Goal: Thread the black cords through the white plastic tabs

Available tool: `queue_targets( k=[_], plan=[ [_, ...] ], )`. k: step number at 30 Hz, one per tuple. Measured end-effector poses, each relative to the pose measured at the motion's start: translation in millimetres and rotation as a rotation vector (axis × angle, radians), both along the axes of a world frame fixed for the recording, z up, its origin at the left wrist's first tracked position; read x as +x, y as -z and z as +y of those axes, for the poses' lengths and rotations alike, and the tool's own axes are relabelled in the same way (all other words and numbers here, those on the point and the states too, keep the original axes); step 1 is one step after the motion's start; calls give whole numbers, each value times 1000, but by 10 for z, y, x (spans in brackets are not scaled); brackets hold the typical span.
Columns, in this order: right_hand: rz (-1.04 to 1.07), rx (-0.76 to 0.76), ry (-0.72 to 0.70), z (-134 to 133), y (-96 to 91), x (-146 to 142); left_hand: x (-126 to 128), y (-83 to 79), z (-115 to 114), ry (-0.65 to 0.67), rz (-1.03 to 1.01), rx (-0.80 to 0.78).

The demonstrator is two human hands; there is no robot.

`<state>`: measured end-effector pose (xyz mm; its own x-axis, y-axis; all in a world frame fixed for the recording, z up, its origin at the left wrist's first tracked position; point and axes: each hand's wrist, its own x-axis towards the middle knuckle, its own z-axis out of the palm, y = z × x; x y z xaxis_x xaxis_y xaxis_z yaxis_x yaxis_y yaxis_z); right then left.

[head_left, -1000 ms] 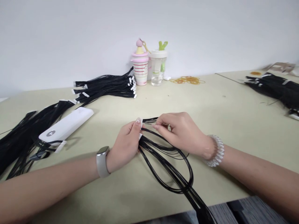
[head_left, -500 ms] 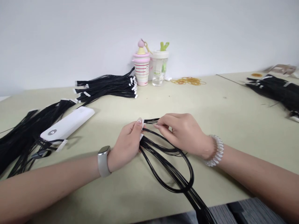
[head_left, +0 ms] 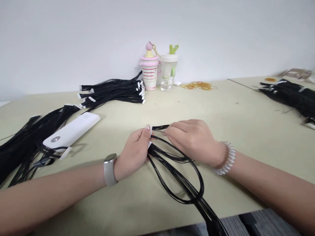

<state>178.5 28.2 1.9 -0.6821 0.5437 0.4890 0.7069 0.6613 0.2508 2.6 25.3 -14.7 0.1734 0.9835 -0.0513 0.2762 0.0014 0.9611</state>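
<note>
My left hand [head_left: 136, 149] grips a bundle of thin black cables [head_left: 180, 178] by its white connectors [head_left: 150, 131], with the thumb pressed on top. From this hand the cables loop out to the right, and their long tail hangs over the table's front edge. My right hand [head_left: 194, 139] is closed at the upper strands just right of the connectors, thumb and fingertips pinched together on the black wires. Its other fingers are curled, and what lies inside them is hidden.
A white power bank [head_left: 71, 131] lies at left beside piled black cables [head_left: 31, 141]. Behind are another cable pile [head_left: 113, 91], a pink-lidded cup [head_left: 149, 73], a clear bottle [head_left: 168, 72] and rubber bands [head_left: 199, 86]. More black cables [head_left: 292, 95] lie at right.
My right hand has shifted very slightly and its fingers have curled in more over the strands. My left hand keeps its hold on the connectors.
</note>
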Motion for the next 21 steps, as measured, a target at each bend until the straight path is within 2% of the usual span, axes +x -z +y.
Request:
queue_targets(
  k=[4,9,21],
  plan=[
    [-94,116,-68,15,-40,11,2,-23,-5,1,31,0],
    [-196,205,-154,31,-88,27,2,-24,1,-7,94,82],
    [-132,142,-125,34,-67,-42,-11,-36,-13,87,185,140]
  ],
)
